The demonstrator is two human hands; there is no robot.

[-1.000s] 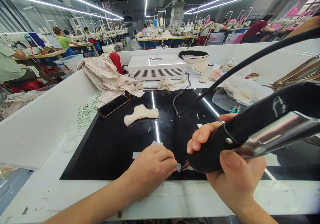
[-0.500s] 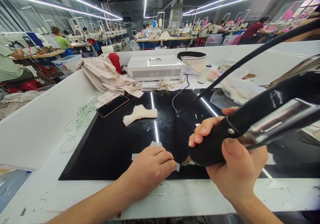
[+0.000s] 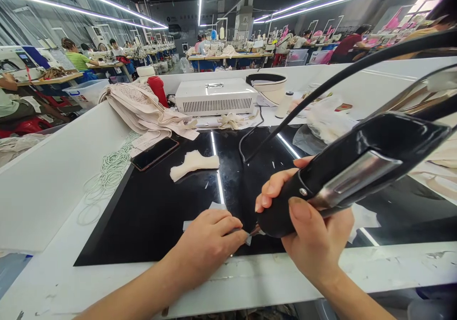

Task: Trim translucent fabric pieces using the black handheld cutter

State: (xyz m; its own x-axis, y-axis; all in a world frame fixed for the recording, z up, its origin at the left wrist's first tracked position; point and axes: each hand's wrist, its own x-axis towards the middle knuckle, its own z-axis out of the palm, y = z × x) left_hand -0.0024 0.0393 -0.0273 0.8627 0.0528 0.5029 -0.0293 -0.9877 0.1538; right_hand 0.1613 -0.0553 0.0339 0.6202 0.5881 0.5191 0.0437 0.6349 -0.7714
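My right hand (image 3: 314,234) is wrapped round a black corded electric hand tool (image 3: 342,167) with a silver metal lever along its side. Its thin metal tip (image 3: 255,230) points down and left, right beside the fingers of my left hand (image 3: 214,239). Those fingers are pressed together over a small pale translucent sheet piece (image 3: 218,206) on the black mat (image 3: 143,225). Parts of this piece stick out past the hand; the rest is covered by it. Whether the tip touches the piece is hard to tell.
A cream foam-like piece (image 3: 194,164) and a phone (image 3: 154,152) lie on the mat. Green cord (image 3: 110,167), stacked beige fabric (image 3: 137,105), a white vented box (image 3: 216,96) and a round container (image 3: 267,87) stand around it. The tool's black cable (image 3: 307,102) arches across the right.
The view has shifted slightly. The tool and my right hand have come left, and its tip is now closer to the fingers of my left hand, which still presses the piece.
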